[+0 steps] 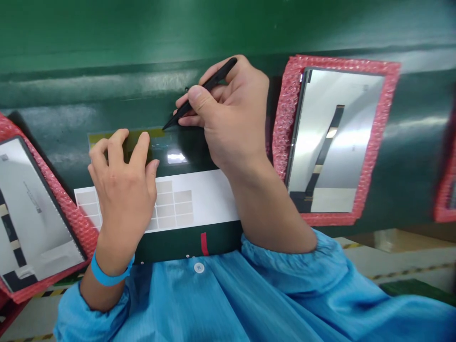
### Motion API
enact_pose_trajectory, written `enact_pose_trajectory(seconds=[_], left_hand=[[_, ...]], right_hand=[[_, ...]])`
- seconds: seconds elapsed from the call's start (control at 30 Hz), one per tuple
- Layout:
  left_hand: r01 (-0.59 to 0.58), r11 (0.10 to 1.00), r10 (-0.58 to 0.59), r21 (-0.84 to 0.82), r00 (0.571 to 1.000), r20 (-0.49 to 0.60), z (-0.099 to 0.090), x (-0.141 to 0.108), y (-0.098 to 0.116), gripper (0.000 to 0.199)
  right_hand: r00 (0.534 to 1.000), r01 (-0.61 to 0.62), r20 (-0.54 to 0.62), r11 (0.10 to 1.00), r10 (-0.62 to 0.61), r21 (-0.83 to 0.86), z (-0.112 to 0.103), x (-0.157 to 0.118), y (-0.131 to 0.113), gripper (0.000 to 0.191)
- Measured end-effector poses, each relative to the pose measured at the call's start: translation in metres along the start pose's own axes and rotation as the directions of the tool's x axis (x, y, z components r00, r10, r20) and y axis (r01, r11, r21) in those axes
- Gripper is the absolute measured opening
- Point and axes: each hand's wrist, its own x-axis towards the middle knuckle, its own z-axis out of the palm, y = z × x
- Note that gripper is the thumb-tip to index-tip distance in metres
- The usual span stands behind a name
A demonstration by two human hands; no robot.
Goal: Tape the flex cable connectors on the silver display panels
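My right hand grips slim black pointed tweezers. Their tip meets the right end of a yellow strip, which lies along the top of a thin, see-through sheet on the green mat. My left hand rests with its fingers spread, the fingertips on the yellow strip and the sheet around it. Beneath that palm, a white label sheet with rows of pale grey rectangles is partly covered. A blue band circles my left wrist.
On the right, a display panel with a dark flex cable lies on pink bubble wrap. Another panel lies at the left on similar wrap. A red tape piece sticks near the green mat's front edge.
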Motion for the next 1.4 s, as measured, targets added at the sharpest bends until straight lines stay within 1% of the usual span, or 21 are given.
enact_pose_trajectory(seconds=[0.17,0.3,0.47,0.53,0.6,0.63,0.7,0.77,0.83,0.9,0.93,1.0,1.07,1.1,1.17,1.2,1.27,1.33,1.4], left_hand=[[-0.003,1.000,0.003,-0.025,1.000,-0.018,0.002,0.000,-0.003,0.045],[0.003,1.000,-0.003,-0.003,0.999,-0.035,0.002,0.001,-0.005,0.052],[0.008,1.000,-0.007,0.021,0.999,-0.041,0.004,0.004,-0.008,0.055],[-0.007,1.000,0.008,0.017,0.999,-0.050,0.004,0.006,-0.011,0.056],[-0.022,1.000,0.022,0.009,0.998,-0.055,0.001,0.010,-0.016,0.055],[-0.030,1.000,0.030,0.002,0.998,-0.053,-0.001,0.012,-0.018,0.055],[-0.054,0.998,0.053,-0.018,0.996,-0.071,-0.005,0.016,-0.021,0.054],[-0.084,0.996,0.080,-0.025,0.989,-0.125,-0.008,0.019,-0.018,0.051],[-0.103,0.995,0.100,-0.002,0.973,-0.207,-0.009,0.017,-0.005,0.047],[-0.158,0.987,0.157,0.017,0.954,-0.257,-0.006,0.007,0.020,0.041],[-0.211,0.978,0.203,0.000,0.942,-0.268,-0.003,0.000,0.037,0.038],[-0.355,0.931,0.326,-0.086,0.913,-0.245,0.010,-0.016,0.077,0.036],[-0.464,0.866,0.430,-0.184,0.881,-0.198,0.029,-0.030,0.116,0.035],[-0.499,0.840,0.463,-0.214,0.864,-0.199,0.040,-0.034,0.133,0.034],[-0.541,0.810,0.502,-0.226,0.839,-0.207,0.060,-0.040,0.157,0.033],[-0.554,0.803,0.513,-0.219,0.830,-0.220,0.068,-0.041,0.165,0.032],[-0.567,0.799,0.527,-0.199,0.820,-0.223,0.078,-0.040,0.172,0.032],[-0.567,0.804,0.534,-0.180,0.821,-0.199,0.081,-0.038,0.172,0.033],[-0.570,0.805,0.542,-0.163,0.819,-0.187,0.080,-0.037,0.171,0.035]], right_hand=[[0.997,0.067,-0.022,0.997,-0.068,-0.029,0.003,0.000,0.004,0.027],[0.994,0.110,-0.031,0.994,-0.110,-0.003,0.005,-0.008,0.001,0.031],[0.997,0.079,-0.008,0.992,-0.078,0.099,0.006,-0.016,-0.011,0.036],[0.998,0.070,-0.014,0.989,-0.069,0.128,0.000,-0.019,-0.019,0.038],[0.996,0.090,-0.030,0.985,-0.086,0.147,-0.015,-0.024,-0.028,0.040],[0.994,0.105,-0.042,0.983,-0.100,0.151,-0.028,-0.026,-0.032,0.041],[0.990,0.125,-0.086,0.981,-0.113,0.147,-0.064,-0.030,-0.040,0.044],[0.982,0.117,-0.160,0.985,-0.096,0.129,-0.110,-0.036,-0.046,0.045],[0.971,0.080,-0.233,0.991,-0.054,0.104,-0.157,-0.045,-0.052,0.041],[0.956,0.040,-0.292,0.995,-0.011,0.094,-0.197,-0.055,-0.053,0.036],[0.950,0.017,-0.313,0.995,0.015,0.100,-0.213,-0.060,-0.052,0.033],[0.941,-0.027,-0.332,0.991,0.069,0.129,-0.233,-0.068,-0.048,0.032],[0.943,-0.060,-0.316,0.987,0.104,0.146,-0.241,-0.073,-0.042,0.033],[0.949,-0.072,-0.295,0.987,0.112,0.142,-0.242,-0.074,-0.040,0.035],[0.960,-0.094,-0.252,0.988,0.121,0.119,-0.241,-0.076,-0.037,0.039],[0.963,-0.106,-0.238,0.988,0.130,0.108,-0.240,-0.076,-0.036,0.040],[0.959,-0.129,-0.241,0.987,0.149,0.095,-0.240,-0.076,-0.036,0.043],[0.951,-0.138,-0.265,0.986,0.158,0.091,-0.240,-0.076,-0.035,0.041],[0.947,-0.126,-0.288,0.989,0.145,0.083,-0.241,-0.077,-0.034,0.036]])
